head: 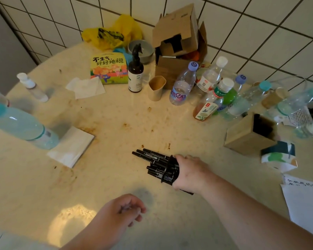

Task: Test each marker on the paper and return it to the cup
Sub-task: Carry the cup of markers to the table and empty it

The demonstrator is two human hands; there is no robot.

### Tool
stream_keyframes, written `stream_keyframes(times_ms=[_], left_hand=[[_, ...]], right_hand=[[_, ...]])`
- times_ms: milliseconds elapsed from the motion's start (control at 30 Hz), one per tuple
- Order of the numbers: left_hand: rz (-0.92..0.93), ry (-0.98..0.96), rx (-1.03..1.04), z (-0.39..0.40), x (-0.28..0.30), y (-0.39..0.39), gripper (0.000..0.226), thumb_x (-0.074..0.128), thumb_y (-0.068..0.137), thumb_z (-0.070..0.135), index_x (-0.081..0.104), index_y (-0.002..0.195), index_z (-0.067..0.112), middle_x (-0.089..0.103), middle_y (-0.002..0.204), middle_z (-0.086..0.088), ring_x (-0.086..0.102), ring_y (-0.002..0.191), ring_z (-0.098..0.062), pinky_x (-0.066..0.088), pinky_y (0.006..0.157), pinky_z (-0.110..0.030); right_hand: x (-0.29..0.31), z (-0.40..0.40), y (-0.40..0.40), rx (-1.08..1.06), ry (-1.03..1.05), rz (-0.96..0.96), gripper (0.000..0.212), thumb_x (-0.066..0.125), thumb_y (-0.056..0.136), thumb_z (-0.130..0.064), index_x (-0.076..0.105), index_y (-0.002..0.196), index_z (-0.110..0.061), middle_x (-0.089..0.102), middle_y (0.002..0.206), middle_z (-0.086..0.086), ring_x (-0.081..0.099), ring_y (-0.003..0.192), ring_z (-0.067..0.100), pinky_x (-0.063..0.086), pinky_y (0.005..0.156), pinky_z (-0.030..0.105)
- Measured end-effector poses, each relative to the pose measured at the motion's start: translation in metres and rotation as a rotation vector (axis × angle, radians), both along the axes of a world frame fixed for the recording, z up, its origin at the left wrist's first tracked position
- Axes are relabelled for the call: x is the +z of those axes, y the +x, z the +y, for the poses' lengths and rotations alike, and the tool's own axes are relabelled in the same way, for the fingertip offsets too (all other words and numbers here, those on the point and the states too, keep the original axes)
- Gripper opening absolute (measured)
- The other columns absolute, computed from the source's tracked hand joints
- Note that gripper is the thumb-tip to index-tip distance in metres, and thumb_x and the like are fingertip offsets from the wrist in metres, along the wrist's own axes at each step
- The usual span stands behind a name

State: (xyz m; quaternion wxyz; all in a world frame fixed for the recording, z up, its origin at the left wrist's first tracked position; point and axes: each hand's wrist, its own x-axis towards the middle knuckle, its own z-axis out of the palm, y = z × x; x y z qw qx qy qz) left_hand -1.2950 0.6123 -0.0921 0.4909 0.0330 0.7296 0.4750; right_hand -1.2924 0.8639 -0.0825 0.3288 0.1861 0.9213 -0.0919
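Obs.: right hand [187, 171] clamps a black cup [171, 171] low over the table [116, 114], near centre. The cup is tipped onto its side, mouth facing left. A bundle of black markers [152, 159] fans out of the mouth; the upper ones reach furthest, toward the far left.

Paper [305, 201] with scribble lines on its far edge lies at the near right, well apart from the cup, on the other side of the right forearm.

Risks (judgement):
- With the cup tilted this far, the markers could slide out all at once and roll across the smooth tabletop. A folded napkin [71, 147] and a water bottle [23, 127] lie to the left and could stop some; others could reach the table edge.
- The test paper is behind the holding arm, so a reach across could knock the paper box [278, 156] or wooden holder [249, 134] at right.
- Markers look alike; tested and untested ones could mix if dumped loose.

Hand pose:
- Right: arm stretched from the near right, wrist bent, fingers wrapped around the cup body, thumb on the upper side.
- Left hand [121, 212]: hovers near centre, below the cup, fingers loosely curled together, holding nothing visible. Not touching cup or markers.
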Motion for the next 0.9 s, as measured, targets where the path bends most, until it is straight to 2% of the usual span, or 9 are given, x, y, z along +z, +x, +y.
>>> stream_keyframes(times_ms=[233,333,533,767,900], left_hand=[[-0.001,-0.012,-0.011,-0.001,0.001,0.002,0.026,0.055,0.095,0.006,0.075,0.086,0.02,0.076,0.097,-0.001,0.071,0.086,-0.015,0.054,0.076,-0.035],[0.003,-0.008,-0.018,0.0,0.003,0.003,0.029,0.055,0.095,0.005,0.075,0.083,0.023,0.076,0.096,-0.001,0.072,0.086,-0.015,0.055,0.077,-0.036],[-0.011,-0.01,-0.034,0.002,0.003,0.003,0.035,0.056,0.096,0.006,0.076,0.08,0.031,0.076,0.097,0.001,0.072,0.087,-0.014,0.056,0.08,-0.038],[0.001,-0.015,-0.047,0.012,0.005,0.005,0.038,0.057,0.095,0.005,0.076,0.079,0.033,0.076,0.097,0.0,0.072,0.085,-0.014,0.056,0.079,-0.038],[-0.01,-0.037,-0.051,0.022,0.005,0.008,0.03,0.056,0.095,0.003,0.076,0.082,0.021,0.077,0.095,0.001,0.072,0.084,-0.014,0.056,0.079,-0.038]], right_hand=[[0.007,-0.003,0.005,0.072,0.115,0.025,0.068,0.065,0.068,-0.053,0.048,0.128,-0.026,0.061,0.118,-0.001,0.054,0.11,0.024,0.048,0.088,0.036],[0.01,-0.001,0.009,0.079,0.15,0.031,0.062,0.064,0.071,-0.053,0.05,0.124,-0.025,0.061,0.115,-0.001,0.054,0.11,0.024,0.047,0.087,0.036],[0.013,0.007,0.015,0.061,0.149,0.044,0.063,0.067,0.069,-0.058,0.051,0.121,-0.026,0.063,0.115,0.0,0.055,0.111,0.024,0.046,0.088,0.036],[0.01,0.028,0.035,0.042,0.151,0.061,0.076,0.072,0.066,-0.063,0.049,0.13,-0.027,0.061,0.124,0.0,0.052,0.118,0.025,0.044,0.096,0.037],[0.008,0.039,0.048,0.033,0.144,0.076,0.087,0.073,0.066,-0.063,0.044,0.139,-0.026,0.057,0.133,0.0,0.049,0.123,0.026,0.044,0.101,0.039]])
